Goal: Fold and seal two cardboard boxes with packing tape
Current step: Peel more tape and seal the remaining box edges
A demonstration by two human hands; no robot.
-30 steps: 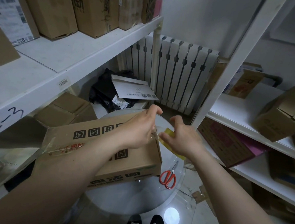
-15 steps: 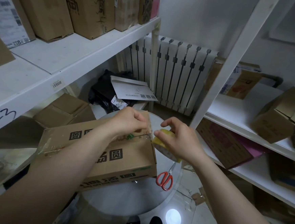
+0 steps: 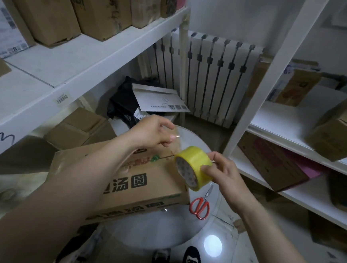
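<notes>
box (image 3: 143,181): brown cardboard with black printed characters, lying flat on the table, top flaps folded down; the left forearm crosses above it.
tape roll (image 3: 194,166): yellow, held on edge above the box's right end, core facing the camera.
right hand (image 3: 225,172): fingers and thumb curled round the roll's outer band.
left hand (image 3: 149,133): raised over the box's far edge, thumb and fingertips pinching the loose tape end.
tape strip (image 3: 178,141): clear, stretched from the roll up to the left hand.
scissors (image 3: 201,204): red handles, lying on the table just right of the box.
table (image 3: 160,230): round, pale, glossy.
shelves (image 3: 80,61): white, holding cardboard cartons.
radiator (image 3: 214,76): white, behind.
</notes>
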